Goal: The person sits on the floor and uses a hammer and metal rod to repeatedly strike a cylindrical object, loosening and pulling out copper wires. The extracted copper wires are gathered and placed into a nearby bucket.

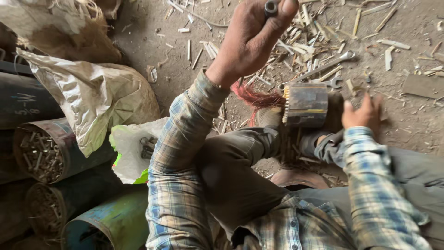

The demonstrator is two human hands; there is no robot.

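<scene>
Metal rod gripped in raised left hand | right hand, fingers spread, beside ribbed steel motor core | dusty ground, wood splinters

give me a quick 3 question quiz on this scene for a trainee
1. True or false: the left hand is raised, gripping a dark metal tool.
2. Which hand rests at the cylindrical metal core on the ground?
A. left hand
B. right hand
C. neither
3. Fill in: the long tool lying on the dirt floor just beyond the core is a ____.

Key: 1 true; 2 B; 3 spanner
</scene>
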